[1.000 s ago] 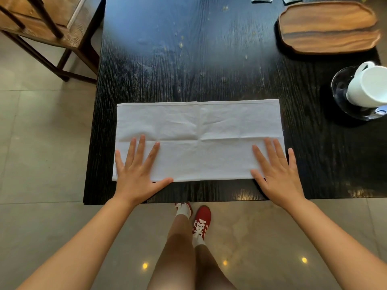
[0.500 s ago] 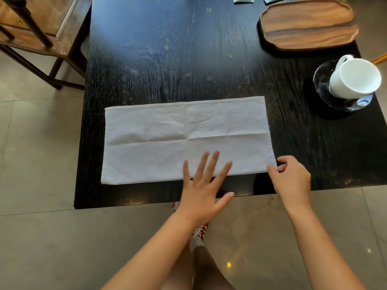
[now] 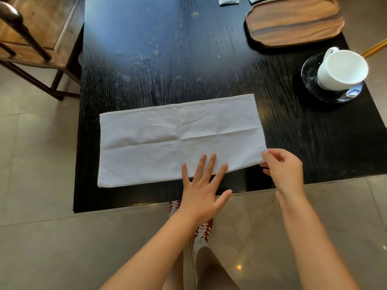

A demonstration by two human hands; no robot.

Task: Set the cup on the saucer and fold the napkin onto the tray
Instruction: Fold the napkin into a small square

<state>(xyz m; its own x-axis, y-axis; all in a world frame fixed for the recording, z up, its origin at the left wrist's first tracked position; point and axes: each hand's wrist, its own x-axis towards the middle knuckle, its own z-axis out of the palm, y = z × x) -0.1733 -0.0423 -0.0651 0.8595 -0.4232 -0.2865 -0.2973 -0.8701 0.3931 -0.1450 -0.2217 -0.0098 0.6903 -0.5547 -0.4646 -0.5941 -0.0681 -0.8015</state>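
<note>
A white napkin [image 3: 167, 141], folded into a long rectangle, lies flat near the front of the black table [image 3: 188, 59]. My left hand [image 3: 202, 185] rests flat with fingers spread on the napkin's front edge, near its middle. My right hand [image 3: 282, 170] pinches the napkin's front right corner between thumb and fingers. The white cup [image 3: 343, 70] stands on the dark glass saucer [image 3: 310, 74] at the right edge of the table. The wooden tray [image 3: 293, 21] sits empty at the back right.
A wooden chair [image 3: 31, 38] stands off the table's left side. Two small grey packets [image 3: 228, 0] lie at the far edge beside the tray. A yellow stick [image 3: 377, 49] pokes in at the right. My legs and red shoes [image 3: 201, 231] are below the table's front edge.
My left hand slid from the napkin's left end to its middle. My right hand went from lying flat to pinching the front right corner. The view shifted left.
</note>
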